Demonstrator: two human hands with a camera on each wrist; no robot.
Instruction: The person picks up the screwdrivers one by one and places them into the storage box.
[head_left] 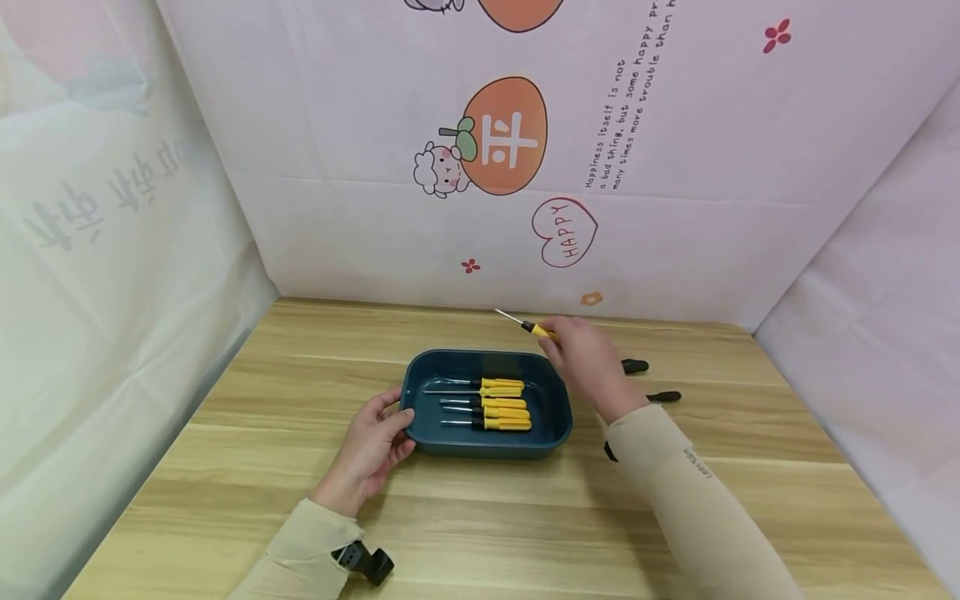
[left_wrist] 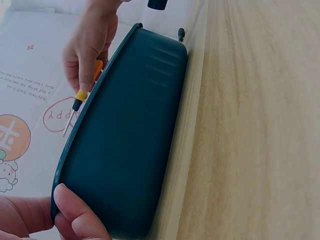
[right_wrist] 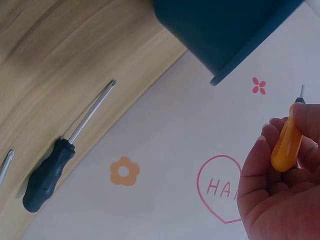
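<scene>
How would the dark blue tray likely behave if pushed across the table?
The tray is probably stiff: it shows no bowing where the left hand grips it. Being wide and low, it seems unlikely to tip. The yellow screwdrivers lying inside might slide or roll as it moves.

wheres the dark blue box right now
In the head view, the box sits near the middle of the table, yellow screwdrivers inside, left hand gripping its left end.

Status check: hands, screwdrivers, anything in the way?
Left hand grips bin. Right hand holds a screwdriver aloft. Five yellow screwdrivers in bin. Nothing seen between held screwdriver and bin.
</scene>
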